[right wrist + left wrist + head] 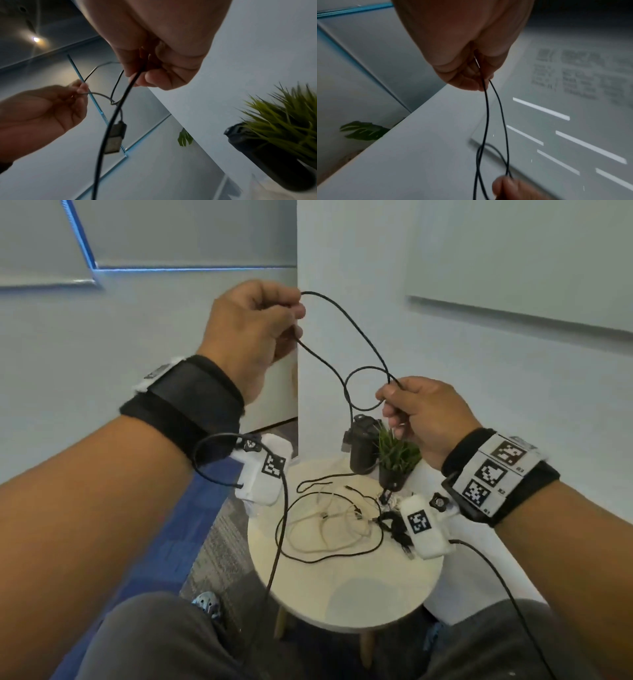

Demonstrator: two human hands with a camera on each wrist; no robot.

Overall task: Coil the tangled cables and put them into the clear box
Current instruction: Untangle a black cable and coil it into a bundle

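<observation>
From the head view, my left hand pinches the black cable at 11 o'clock; my right hand pinches its loop at 3, above the round table (more cables lie there). Left wrist: fingers curled on two strands. Right wrist: its USB plug dangles at 6.
</observation>
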